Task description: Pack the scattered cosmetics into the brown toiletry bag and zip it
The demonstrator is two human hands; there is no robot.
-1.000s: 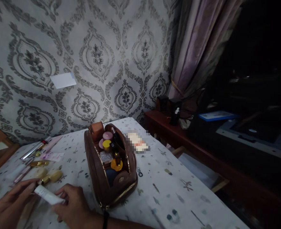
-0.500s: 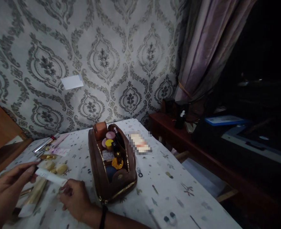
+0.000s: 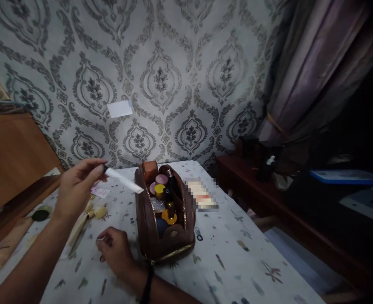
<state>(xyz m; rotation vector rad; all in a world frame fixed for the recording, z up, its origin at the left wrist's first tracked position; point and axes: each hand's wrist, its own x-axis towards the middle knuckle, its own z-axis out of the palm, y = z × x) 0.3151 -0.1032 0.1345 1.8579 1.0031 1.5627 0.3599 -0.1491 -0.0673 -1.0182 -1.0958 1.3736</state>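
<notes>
My left hand (image 3: 78, 185) pinches a slim white tube (image 3: 124, 180) by its black-capped end. The tube's other end points right, at the left rim of an open brown zip-up makeup bag (image 3: 145, 215). Low over the table, left of the bag, my right hand (image 3: 116, 251) has its fingers curled, and I see nothing in them. Inside the bag are a yellow-lidded jar (image 3: 160, 191), a pink round lid (image 3: 161, 179), an amber item (image 3: 170, 216) and dark bottles. A cream-coloured tube (image 3: 75, 236) lies left of my right hand.
More cosmetics lie left, including a beige tube (image 3: 7, 249) partly behind my left arm. Right of the bag is a blurred-out flat item (image 3: 202, 195). A wooden box (image 3: 15, 147) borders the left, and a dark red desk (image 3: 237, 177) stands at the right.
My left hand has lifted the white tube and carried it rightward toward the bag. My right hand has come off the tube's end. The view has turned left.
</notes>
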